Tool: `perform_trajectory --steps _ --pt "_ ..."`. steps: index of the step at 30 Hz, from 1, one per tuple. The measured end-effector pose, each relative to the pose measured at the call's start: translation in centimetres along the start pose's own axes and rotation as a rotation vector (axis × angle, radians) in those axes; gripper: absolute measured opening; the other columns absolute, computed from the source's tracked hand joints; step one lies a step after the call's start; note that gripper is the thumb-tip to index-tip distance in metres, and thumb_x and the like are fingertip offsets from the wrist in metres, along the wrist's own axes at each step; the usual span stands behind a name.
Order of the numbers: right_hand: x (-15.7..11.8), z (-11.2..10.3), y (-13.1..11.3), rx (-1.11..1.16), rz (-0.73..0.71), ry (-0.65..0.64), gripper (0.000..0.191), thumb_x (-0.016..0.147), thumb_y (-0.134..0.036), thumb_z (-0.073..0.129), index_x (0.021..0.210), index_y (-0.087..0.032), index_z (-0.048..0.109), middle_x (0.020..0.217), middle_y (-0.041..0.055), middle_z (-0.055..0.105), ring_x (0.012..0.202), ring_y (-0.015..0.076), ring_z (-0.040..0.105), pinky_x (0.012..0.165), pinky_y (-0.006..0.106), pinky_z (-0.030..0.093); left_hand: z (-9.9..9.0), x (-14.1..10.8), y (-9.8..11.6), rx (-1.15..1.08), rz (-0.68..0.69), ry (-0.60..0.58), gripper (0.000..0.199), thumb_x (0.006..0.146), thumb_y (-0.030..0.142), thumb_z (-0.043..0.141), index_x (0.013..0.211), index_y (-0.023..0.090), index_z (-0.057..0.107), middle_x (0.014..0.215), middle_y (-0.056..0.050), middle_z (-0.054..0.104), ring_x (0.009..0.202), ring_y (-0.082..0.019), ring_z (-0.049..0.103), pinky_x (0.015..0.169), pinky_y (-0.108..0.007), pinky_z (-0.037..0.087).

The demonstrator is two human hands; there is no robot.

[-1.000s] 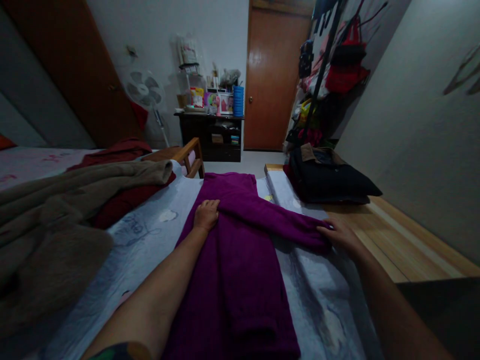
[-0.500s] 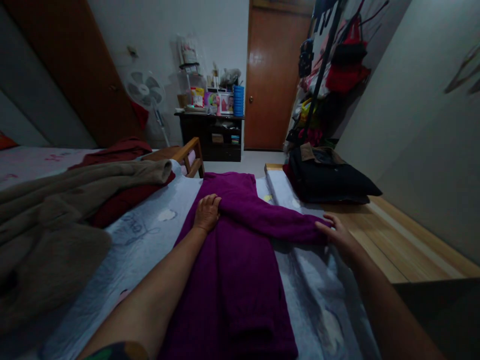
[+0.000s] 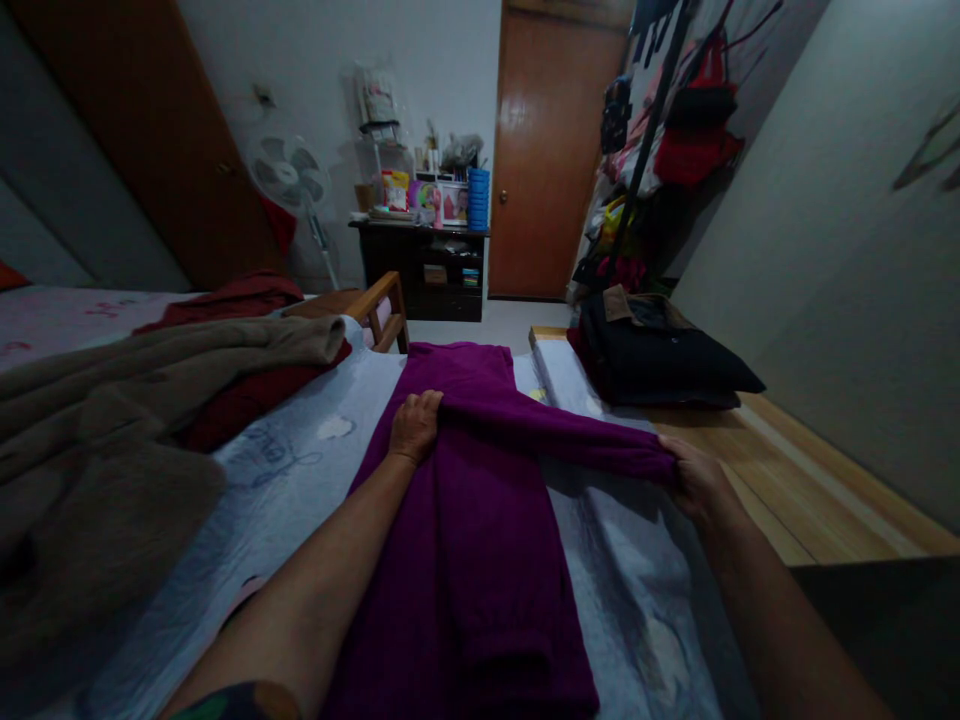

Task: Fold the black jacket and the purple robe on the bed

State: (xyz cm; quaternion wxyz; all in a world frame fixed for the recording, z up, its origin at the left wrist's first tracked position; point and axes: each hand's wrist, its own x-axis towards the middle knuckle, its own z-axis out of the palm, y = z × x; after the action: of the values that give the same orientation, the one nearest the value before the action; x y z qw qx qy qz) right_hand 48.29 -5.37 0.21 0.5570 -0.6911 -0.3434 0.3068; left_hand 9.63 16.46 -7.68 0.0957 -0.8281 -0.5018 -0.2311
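A purple long-sleeved garment (image 3: pixel 487 540) lies lengthwise on the bed in front of me, one sleeve folded down along its body. Its other sleeve (image 3: pixel 577 438) stretches out to the right, pulled straight and slightly raised off the sheet. My right hand (image 3: pixel 701 480) is closed around the cuff end of that sleeve. Near the shoulder, my left hand (image 3: pixel 416 425) grips the purple cloth where the sleeve begins, its fingers curled over the fabric.
A light blue patterned sheet (image 3: pixel 289 490) covers the bed. Brown fleecy clothing (image 3: pixel 112 470) lies over dark red cloth (image 3: pixel 240 405) at left. Dark folded clothes (image 3: pixel 667 350) are stacked on a wooden ledge (image 3: pixel 750 490) at right. A fan (image 3: pixel 292 180) stands beyond.
My right hand has closed on the cuff and moved slightly right, drawing the sleeve from loose and wide to narrow and taut. The left hand has stayed nearly in place.
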Motion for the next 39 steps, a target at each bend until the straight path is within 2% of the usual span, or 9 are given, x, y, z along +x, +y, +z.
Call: perform_trajectory --steps 4,8,10,14,16,22,27,33,39 --pt "-0.2 -0.6 0.7 -0.309 0.048 0.044 0.026 0.073 -0.041 0.054 0.087 -0.02 0.06 0.077 0.007 0.068 0.077 0.0259 0.067 0.068 0.036 0.054 0.8 0.0 -0.2 -0.071 -0.055 0.06 0.033 0.096 0.014 0.03 0.119 0.015 0.053 0.121 -0.013 0.057 0.11 -0.023 0.053 0.094 -0.035 0.043" --pt "-0.7 0.5 -1.3 -1.031 -0.216 0.131 0.034 0.075 -0.035 0.058 0.103 -0.016 0.065 0.108 0.0174 0.064 0.107 0.0351 0.057 0.089 0.045 0.045 0.4 0.0 0.0 -0.049 0.012 0.055 0.022 0.092 0.016 0.04 0.107 0.016 0.056 0.11 -0.012 0.059 0.107 -0.026 0.054 0.096 -0.038 0.042" --pt "-0.7 2.5 -3.0 -1.175 -0.329 0.101 0.036 0.08 -0.034 0.056 0.111 -0.016 0.065 0.121 0.018 0.059 0.113 0.0351 0.054 0.095 0.045 0.041 -0.1 -0.1 0.2 -0.038 0.06 0.035 0.021 0.086 0.017 0.05 0.106 0.017 0.057 0.11 -0.012 0.058 0.106 -0.027 0.053 0.094 -0.04 0.042" --pt "0.9 8.6 -5.8 -1.144 -0.447 -0.22 0.034 0.092 -0.033 0.043 0.111 -0.016 0.065 0.118 0.0147 0.065 0.112 0.0278 0.057 0.095 0.034 0.04 -0.7 -0.1 0.4 -0.058 0.108 0.031 0.029 0.082 0.017 0.056 0.111 0.019 0.056 0.117 -0.012 0.058 0.111 -0.027 0.052 0.097 -0.04 0.041" --pt "2.3 11.8 -6.2 -1.164 -0.406 -0.325 0.035 0.095 -0.034 0.039 0.111 -0.017 0.065 0.116 0.0134 0.067 0.11 0.0253 0.059 0.091 0.03 0.041 -0.8 -0.1 0.4 -0.059 0.113 0.031 0.03 0.083 0.017 0.056 0.113 0.02 0.056 0.12 -0.011 0.058 0.113 -0.027 0.052 0.097 -0.04 0.04" --pt "5.9 17.8 -4.4 -1.228 -0.313 -0.365 0.037 0.097 -0.037 0.039 0.115 -0.015 0.062 0.116 0.0168 0.067 0.106 0.0257 0.063 0.082 0.03 0.044 -0.6 0.2 0.3 -0.022 0.16 0.027 0.025 0.087 0.016 0.053 0.109 0.023 0.061 0.115 -0.006 0.065 0.106 -0.026 0.056 0.089 -0.04 0.042" --pt "8.0 18.2 -4.3 -1.241 -0.313 -0.349 0.029 0.094 -0.034 0.047 0.101 -0.017 0.068 0.11 0.0141 0.069 0.105 0.0237 0.063 0.083 0.027 0.043 -0.6 0.2 0.2 -0.024 0.166 0.033 0.023 0.09 0.016 0.048 0.106 0.023 0.063 0.106 -0.007 0.066 0.1 -0.025 0.057 0.085 -0.039 0.042" --pt "9.3 16.7 -3.8 -1.273 -0.266 -0.141 0.043 0.099 -0.034 0.031 0.117 -0.011 0.062 0.119 0.0213 0.062 0.108 0.0294 0.062 0.082 0.033 0.045 -0.3 -0.1 0.2 -0.023 0.071 0.054 0.03 0.086 0.012 0.047 0.113 0.017 0.059 0.101 -0.011 0.062 0.095 -0.027 0.054 0.085 -0.041 0.041" --pt "9.0 17.5 -2.5 -1.286 -0.264 -0.155 0.042 0.098 -0.037 0.032 0.116 -0.013 0.062 0.115 0.0193 0.065 0.105 0.03 0.063 0.08 0.035 0.046 -0.7 -0.2 0.4 -0.019 0.032 0.059 0.028 0.079 0.013 0.053 0.107 0.017 0.058 0.101 -0.011 0.06 0.097 -0.028 0.051 0.088 -0.042 0.039"
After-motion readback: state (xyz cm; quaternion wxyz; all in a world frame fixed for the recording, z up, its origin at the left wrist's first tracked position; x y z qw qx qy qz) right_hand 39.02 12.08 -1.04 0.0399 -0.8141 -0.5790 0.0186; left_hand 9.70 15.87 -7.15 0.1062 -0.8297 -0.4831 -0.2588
